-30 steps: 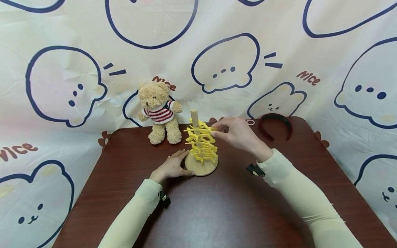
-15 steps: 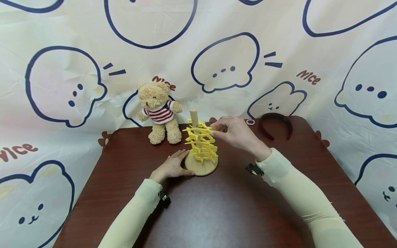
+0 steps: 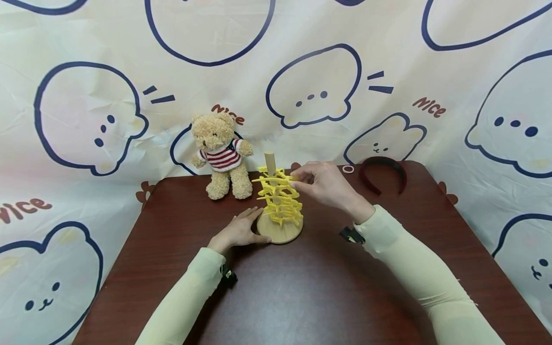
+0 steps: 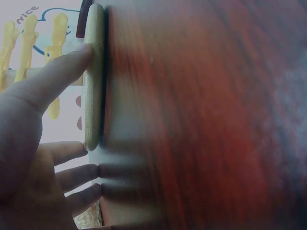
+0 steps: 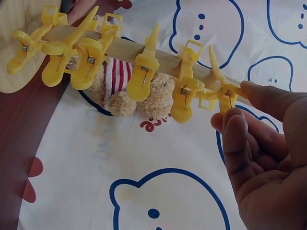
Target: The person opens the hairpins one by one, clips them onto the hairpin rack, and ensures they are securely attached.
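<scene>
A round wooden base [image 3: 281, 235] carries an upright wooden post [image 3: 270, 164]. Several yellow spring clips [image 3: 279, 208] sit one above another along the post. With thumb and index finger, my right hand [image 3: 329, 187] pinches the handles of the topmost clip [image 5: 228, 94] beside the post. My left hand [image 3: 238, 231] rests against the left of the base, its thumb on the rim at the front and its fingers stretched out along the left side. In the left wrist view, the thumb and index fingertips touch the rim [image 4: 94, 96].
A teddy bear [image 3: 222, 155] in a striped shirt sits at the back left of the brown table [image 3: 327, 297]. A dark red headband [image 3: 383, 167] and a small pale ring [image 3: 348, 169] lie at the back right. A printed cloth [image 3: 241, 86] hangs behind.
My right hand has shifted slightly left toward the post, and the pinched clip has moved with it. The left hand and the base stay where they were.
</scene>
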`<state>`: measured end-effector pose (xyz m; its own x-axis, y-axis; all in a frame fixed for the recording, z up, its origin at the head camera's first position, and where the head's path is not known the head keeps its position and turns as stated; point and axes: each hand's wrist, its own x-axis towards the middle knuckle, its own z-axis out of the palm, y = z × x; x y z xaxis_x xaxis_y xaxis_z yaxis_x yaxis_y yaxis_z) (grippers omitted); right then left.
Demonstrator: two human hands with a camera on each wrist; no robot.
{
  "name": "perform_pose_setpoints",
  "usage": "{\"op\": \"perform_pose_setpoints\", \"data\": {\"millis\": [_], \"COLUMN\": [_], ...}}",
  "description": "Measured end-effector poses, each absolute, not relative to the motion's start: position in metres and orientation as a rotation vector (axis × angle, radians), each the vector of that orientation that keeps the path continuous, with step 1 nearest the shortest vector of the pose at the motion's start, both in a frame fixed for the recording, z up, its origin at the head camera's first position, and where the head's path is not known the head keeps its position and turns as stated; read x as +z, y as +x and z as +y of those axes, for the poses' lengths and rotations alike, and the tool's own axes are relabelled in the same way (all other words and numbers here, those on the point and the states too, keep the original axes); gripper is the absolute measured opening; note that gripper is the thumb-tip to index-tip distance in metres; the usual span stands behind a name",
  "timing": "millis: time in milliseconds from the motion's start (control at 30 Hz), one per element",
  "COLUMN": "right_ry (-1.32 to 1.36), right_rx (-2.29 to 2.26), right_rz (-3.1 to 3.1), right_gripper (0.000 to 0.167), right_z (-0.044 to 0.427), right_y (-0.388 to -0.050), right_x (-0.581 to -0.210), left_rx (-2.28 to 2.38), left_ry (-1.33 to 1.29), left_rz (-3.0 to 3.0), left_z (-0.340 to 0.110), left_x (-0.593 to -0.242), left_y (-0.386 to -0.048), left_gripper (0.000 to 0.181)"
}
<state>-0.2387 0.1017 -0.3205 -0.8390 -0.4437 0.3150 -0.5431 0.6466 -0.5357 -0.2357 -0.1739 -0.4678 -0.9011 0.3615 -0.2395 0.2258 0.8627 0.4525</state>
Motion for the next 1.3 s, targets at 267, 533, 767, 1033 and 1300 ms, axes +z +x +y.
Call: {"op": "perform_pose_setpoints", "data": {"millis": [267, 533, 767, 1033, 1300], "right_ry": [0.810, 0.774, 0.754, 0.781, 0.837], "right_rx": [0.973, 0.997, 1.019, 1.018, 1.012], "right_rz": [-2.721, -2.754, -2.781, -2.795, -2.795], "right_gripper": [0.026, 0.030, 0.033, 0.037, 0.039], "right_z": [0.101, 0.102, 0.104, 0.108, 0.115], "right_y": [-0.239, -0.241, -0.241, -0.242, -0.242], "right_x": [-0.321, -0.323, -0.323, -0.323, -0.325], "left_rx": [0.617, 0.612, 0.607, 0.607, 0.600], "left_ry": [0.460, 0.463, 0.457, 0.463, 0.470], "left_rz": [2.726, 2.737, 2.736, 2.731, 2.730], "left_z": [-0.176, -0.176, -0.176, -0.175, -0.176], "left_x": [-0.468, -0.471, -0.471, -0.470, -0.471], "left_y": [-0.237, -0.238, -0.238, -0.238, -0.239], "left_gripper": [0.105, 0.106, 0.106, 0.106, 0.105]}}
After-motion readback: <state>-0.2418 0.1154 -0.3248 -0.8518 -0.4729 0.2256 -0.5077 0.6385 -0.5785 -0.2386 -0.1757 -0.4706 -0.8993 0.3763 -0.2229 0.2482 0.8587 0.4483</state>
